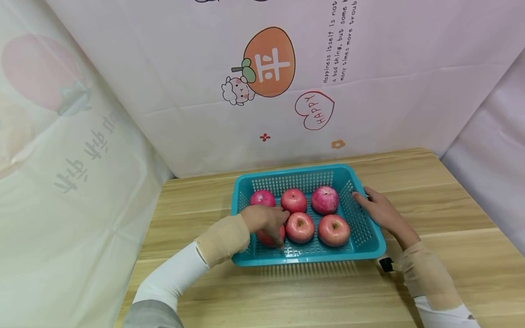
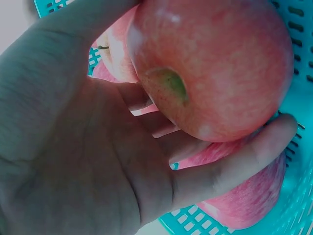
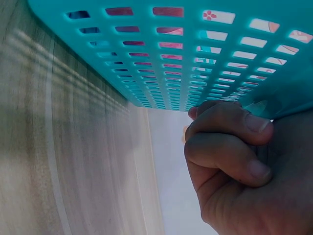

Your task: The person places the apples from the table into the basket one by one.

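Observation:
A turquoise plastic basket (image 1: pixel 307 260) with slotted walls sits on the wooden table, holding several red and pink apples in two rows. Over its left end my left hand (image 1: pixel 264 218) reaches down and holds the front-left apple (image 1: pixel 268 238). In the left wrist view that apple (image 2: pixel 220 68) fills the space beside the palm, fingers bent round its side, with a streaky pink apple (image 2: pixel 249 191) behind it. My right hand (image 1: pixel 381 212) grips the basket's right rim, thumb over the top edge. Curled fingers (image 3: pixel 220 152) show outside the slotted wall in the right wrist view.
Front-middle (image 1: pixel 300 228) and front-right (image 1: pixel 334 230) apples lie to the right of my left hand. Behind the table (image 1: pixel 287 296) hangs a white printed cloth (image 1: pixel 184 114), with more cloth at both sides. A small black object (image 1: pixel 386 264) is at my right wrist.

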A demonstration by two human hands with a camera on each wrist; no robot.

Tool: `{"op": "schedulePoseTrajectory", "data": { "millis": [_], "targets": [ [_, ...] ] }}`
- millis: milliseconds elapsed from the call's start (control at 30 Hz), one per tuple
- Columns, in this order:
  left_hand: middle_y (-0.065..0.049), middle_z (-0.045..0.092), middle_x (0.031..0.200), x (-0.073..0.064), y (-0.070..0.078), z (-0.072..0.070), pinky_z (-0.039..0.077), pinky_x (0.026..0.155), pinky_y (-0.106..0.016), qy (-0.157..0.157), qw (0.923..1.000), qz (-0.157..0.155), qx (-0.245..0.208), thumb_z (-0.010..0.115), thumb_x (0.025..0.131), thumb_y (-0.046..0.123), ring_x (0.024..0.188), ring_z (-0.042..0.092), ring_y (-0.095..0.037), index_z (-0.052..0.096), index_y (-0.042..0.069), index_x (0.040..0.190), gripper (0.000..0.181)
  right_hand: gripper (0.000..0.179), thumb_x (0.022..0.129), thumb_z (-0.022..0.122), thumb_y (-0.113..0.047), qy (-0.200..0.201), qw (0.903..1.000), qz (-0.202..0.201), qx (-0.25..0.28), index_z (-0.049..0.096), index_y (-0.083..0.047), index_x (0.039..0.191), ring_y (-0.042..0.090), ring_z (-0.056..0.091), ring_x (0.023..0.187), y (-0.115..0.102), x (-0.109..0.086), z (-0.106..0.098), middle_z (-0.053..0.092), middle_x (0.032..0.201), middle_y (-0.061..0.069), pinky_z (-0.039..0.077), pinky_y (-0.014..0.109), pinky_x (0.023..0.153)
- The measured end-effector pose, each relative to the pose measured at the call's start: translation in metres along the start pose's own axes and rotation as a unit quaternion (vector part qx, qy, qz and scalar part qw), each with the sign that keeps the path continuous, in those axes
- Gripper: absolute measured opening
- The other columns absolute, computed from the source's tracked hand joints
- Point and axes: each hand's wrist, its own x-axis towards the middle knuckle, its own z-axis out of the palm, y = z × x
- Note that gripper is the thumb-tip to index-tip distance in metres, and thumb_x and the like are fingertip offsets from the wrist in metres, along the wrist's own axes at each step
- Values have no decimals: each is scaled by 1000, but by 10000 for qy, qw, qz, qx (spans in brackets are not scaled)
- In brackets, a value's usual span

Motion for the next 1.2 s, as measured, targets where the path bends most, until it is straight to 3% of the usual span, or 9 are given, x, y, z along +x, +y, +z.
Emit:
{"op": "schedulePoseTrajectory", "data": {
  "millis": [167,367,667,933,1100,1200],
  "targets": [
    [-2,55,154,-2,0,0,50,117,-45,13,10000,43,-15,85,87,51,134,53,-19,45,21,159,89,69,114,39,-50,-1,10000,-3,25,38,5,156,33,74,100,2,1,0,60,134,38,66,48,77],
    [-2,53,158,-6,-2,-3,47,120,-47,109,9997,89,-200,84,88,51,140,50,-19,43,21,162,90,71,114,38,-51,-48,10000,4,34,37,5,157,32,74,99,5,2,-1,59,134,38,66,48,76],
    [0,65,133,-16,-7,-10,57,104,-41,516,9970,532,-229,79,92,46,116,59,-16,60,18,142,60,70,113,38,-51,6,9999,-7,-114,39,5,155,32,74,98,3,5,-4,61,133,37,66,48,76],
    [-4,66,134,-25,-17,-12,56,105,-39,849,9918,940,-163,73,97,38,117,61,-17,66,12,134,46,73,113,40,-54,-2,9990,-128,-423,41,6,155,33,73,100,2,7,-7,62,134,36,66,46,76],
    [-3,67,119,-34,-24,-14,56,94,-34,1161,9856,1196,-288,72,100,33,106,58,-16,68,12,127,35,72,112,42,-53,-148,9973,-235,-673,45,8,151,25,73,91,-2,9,-14,69,123,29,63,38,72],
    [-5,66,119,-41,-30,-12,56,89,-34,1521,9798,1271,-278,71,101,34,105,57,-16,67,14,129,34,68,113,42,-50,-150,9944,-407,-961,47,8,149,24,71,92,-5,10,-20,71,119,25,60,36,72]
  ]
}}
